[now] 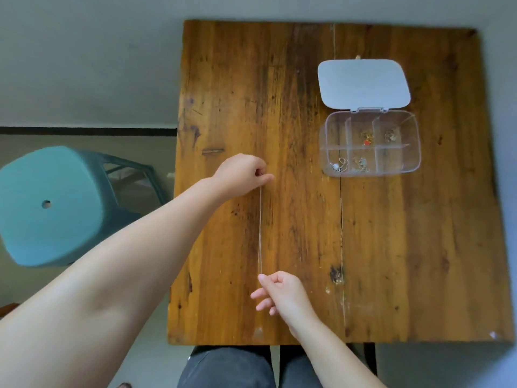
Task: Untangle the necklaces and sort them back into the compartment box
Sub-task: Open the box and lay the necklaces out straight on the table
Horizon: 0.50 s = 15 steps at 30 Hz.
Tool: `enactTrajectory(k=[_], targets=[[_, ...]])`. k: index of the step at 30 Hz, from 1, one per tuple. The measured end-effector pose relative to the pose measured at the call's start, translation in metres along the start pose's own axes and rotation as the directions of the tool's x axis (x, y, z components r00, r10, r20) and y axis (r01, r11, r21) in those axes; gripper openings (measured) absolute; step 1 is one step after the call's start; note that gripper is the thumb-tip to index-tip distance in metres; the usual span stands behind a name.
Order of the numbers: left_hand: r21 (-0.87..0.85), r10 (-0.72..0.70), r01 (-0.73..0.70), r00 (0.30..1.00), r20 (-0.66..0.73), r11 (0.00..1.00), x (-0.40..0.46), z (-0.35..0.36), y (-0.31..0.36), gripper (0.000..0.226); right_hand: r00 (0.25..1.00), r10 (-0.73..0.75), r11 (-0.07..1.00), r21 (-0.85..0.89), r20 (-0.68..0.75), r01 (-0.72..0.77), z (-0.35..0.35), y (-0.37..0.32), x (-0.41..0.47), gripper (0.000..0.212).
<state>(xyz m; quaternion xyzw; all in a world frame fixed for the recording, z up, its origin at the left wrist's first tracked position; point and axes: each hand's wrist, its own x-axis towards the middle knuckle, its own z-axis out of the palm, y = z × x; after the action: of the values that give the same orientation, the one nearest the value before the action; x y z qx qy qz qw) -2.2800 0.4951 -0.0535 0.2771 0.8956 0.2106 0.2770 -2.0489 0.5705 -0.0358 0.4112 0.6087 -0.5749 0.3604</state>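
Observation:
A thin silver necklace chain (260,228) is stretched straight over the wooden table (307,219). My left hand (242,172) pinches its far end and my right hand (279,292) pinches its near end. To the right stands the clear compartment box (414,141) with its white lid (363,82) folded open behind it. Small pieces of jewellery lie in several compartments, among them a red pendant (367,141) and a pearl piece (337,166). The near right and far left compartments look empty.
A teal plastic stool (53,208) stands on the floor left of the table. My legs in dark trousers (229,368) are under the table's near edge.

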Motion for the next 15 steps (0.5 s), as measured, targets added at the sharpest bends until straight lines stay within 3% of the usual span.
enactTrajectory(k=[3, 5, 11, 13, 15], targets=[[0.286, 0.217, -0.192, 0.974, -0.058, 0.939, -0.002, 0.013, -0.001, 0.031, 0.998, 0.016, 0.997, -0.072, -0.055, -0.020, 0.011, 0.010, 0.004, 0.021], [0.384, 0.264, -0.207, 0.959, -0.102, 0.900, -0.004, 0.021, -0.003, 0.026, 0.995, 0.010, 0.988, -0.154, -0.096, -0.025, 0.012, 0.014, 0.007, 0.023], [0.445, 0.264, -0.157, 0.946, -0.187, 0.881, -0.007, 0.031, -0.006, 0.026, 0.999, 0.035, 0.928, -0.370, -0.023, -0.041, -0.001, 0.010, 0.013, 0.040], [0.445, 0.231, -0.123, 0.953, -0.196, 0.887, -0.006, 0.032, 0.001, 0.029, 0.997, 0.023, 0.916, -0.401, 0.076, 0.010, -0.016, -0.001, 0.010, 0.042], [0.413, 0.221, -0.109, 0.947, -0.232, 0.904, -0.007, 0.036, 0.017, 0.033, 0.991, -0.079, 0.915, -0.386, 0.105, 0.114, -0.047, -0.023, 0.009, 0.040]])
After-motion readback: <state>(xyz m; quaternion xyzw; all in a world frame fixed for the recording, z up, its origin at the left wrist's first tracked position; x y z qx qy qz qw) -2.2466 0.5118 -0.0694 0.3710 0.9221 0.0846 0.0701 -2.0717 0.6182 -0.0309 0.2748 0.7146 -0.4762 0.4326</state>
